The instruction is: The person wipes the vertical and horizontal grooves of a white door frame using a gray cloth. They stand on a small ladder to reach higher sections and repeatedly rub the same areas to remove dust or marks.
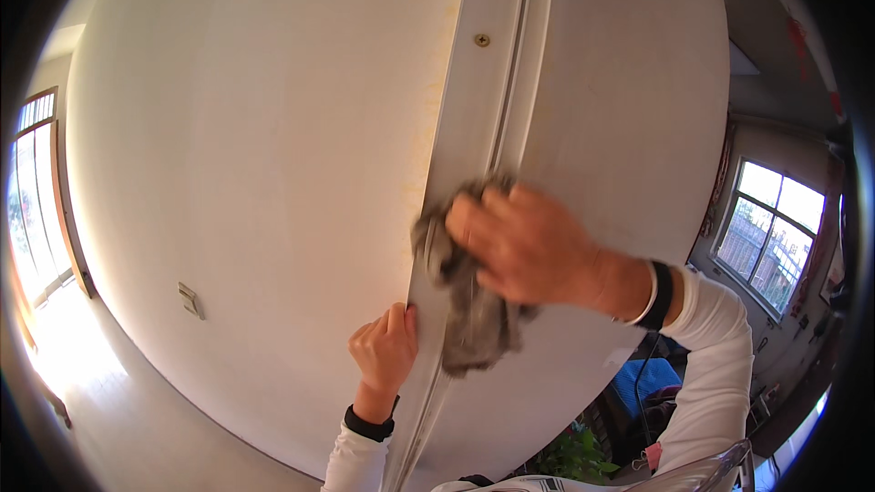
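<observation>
My right hand (530,246) is shut on a crumpled grey-brown cloth (482,328), which lies against a white vertical frame (465,116) between two pale wall surfaces. The cloth's lower part hangs beneath my fingers, and hand and cloth look slightly blurred. Lower and to the left, my left hand (389,345) grips the frame's left edge with bent fingers. A brass-coloured cross-head screw (482,40) sits high on the frame, above the cloth. Yellowish stains run along the wall (307,116) beside that edge.
A wall switch or socket (191,301) is at the lower left, above a pale floor (178,430). On the right are a barred window (772,232), a blue cloth-like item (642,383) and a green leafy plant (574,454). A bright glazed opening (37,198) stands far left.
</observation>
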Available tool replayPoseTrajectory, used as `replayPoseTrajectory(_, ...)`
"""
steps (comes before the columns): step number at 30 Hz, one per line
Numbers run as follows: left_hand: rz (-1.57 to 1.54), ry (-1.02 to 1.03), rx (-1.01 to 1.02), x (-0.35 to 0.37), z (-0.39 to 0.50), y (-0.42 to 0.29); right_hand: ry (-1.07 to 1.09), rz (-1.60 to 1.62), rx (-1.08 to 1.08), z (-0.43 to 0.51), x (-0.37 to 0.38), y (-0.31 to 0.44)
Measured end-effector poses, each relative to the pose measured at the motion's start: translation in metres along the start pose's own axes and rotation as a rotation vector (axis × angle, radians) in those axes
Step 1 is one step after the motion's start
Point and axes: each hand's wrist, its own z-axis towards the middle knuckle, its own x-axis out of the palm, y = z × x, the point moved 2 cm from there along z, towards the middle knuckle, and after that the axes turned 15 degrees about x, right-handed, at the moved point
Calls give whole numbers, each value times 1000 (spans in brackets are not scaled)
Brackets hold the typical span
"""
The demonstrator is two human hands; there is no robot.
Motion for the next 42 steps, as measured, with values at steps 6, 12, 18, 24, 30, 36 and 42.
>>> replayPoseTrajectory(6,76,11,11,-13,5,8,-8,141,51,35,-14,-52)
replayPoseTrajectory(12,59,34,-6,-6,3,2,-472,-254,66,115,-59,-182)
replayPoseTrajectory(18,42,3,3,-1,6,1,-333,-369,-21,127,-71,-189)
replayPoseTrajectory(24,57,27,2,-9,6,7,-282,140,-17,27,-11,-61)
replayPoseTrajectory(30,55,24,3,2,4,5,304,643,52,-115,64,117)
replayPoseTrajectory(36,22,159,-69,-13,6,-1,695,1439,696,-175,63,154)
replayPoseTrajectory(42,-474,166,-379,-79,-21,-39,495,1769,1045,-196,58,145)
